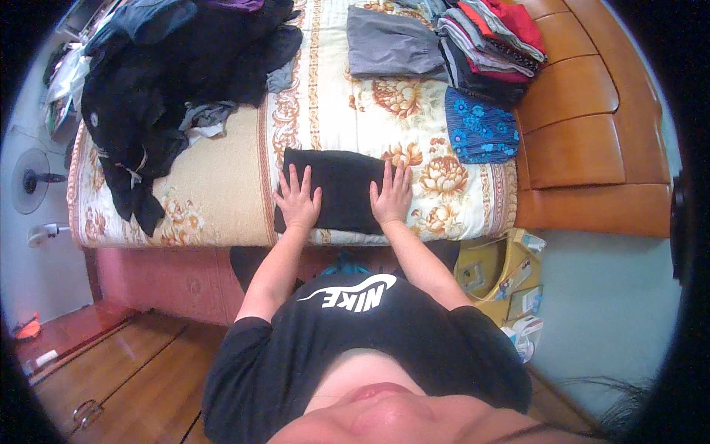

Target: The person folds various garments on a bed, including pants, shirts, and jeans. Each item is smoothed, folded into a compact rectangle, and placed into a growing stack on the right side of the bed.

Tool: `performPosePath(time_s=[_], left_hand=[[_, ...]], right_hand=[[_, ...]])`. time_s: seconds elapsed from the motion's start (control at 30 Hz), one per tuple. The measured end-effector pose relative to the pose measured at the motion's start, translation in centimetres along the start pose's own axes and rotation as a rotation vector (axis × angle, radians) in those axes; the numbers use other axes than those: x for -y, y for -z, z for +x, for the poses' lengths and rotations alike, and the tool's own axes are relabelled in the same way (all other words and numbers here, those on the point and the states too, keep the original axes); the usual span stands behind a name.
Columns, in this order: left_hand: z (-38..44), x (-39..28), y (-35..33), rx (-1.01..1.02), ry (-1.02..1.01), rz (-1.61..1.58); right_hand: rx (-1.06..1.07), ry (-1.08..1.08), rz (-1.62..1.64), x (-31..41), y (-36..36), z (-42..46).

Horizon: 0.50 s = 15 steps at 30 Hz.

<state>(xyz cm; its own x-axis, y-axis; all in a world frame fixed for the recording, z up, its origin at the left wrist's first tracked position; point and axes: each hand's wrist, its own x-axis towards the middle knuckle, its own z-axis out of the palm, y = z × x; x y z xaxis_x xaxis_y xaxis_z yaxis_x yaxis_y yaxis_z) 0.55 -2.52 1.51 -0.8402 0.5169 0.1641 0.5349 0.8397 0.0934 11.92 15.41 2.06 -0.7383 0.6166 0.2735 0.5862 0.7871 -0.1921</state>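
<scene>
A folded black garment (345, 191) lies flat on the floral bedspread (222, 183), close to the bed's near edge. My left hand (298, 197) rests palm down on its left end with the fingers spread. On the right end, my right hand (391, 194) presses flat, its fingers apart and partly over the bedspread. Neither hand grips the cloth. To the right of the garment is a folded blue flowered garment (481, 126). Farther back lies a folded grey garment (388, 44).
A stack of folded clothes (493, 44) sits by the brown padded headboard (577, 144). Loose dark clothes (183, 72) are heaped at the bed's left. A fan (33, 180) stands beyond the foot end. Below the headboard is a yellow bedside cabinet (493, 272) with small items.
</scene>
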Motion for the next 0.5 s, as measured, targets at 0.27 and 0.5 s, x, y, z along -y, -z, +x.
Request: performPosePath(time_s=[0.27,0.5], left_hand=[[0.4,-0.3,-0.1,-0.029,-0.011,0.024],[0.9,0.4,-0.6,-0.027,0.005,-0.054]], right_hand=[[0.002,-0.014,-0.038,0.7,-0.2,0.0],[-0.166,-0.249,0.306,-1.2,-2.6,0.1]])
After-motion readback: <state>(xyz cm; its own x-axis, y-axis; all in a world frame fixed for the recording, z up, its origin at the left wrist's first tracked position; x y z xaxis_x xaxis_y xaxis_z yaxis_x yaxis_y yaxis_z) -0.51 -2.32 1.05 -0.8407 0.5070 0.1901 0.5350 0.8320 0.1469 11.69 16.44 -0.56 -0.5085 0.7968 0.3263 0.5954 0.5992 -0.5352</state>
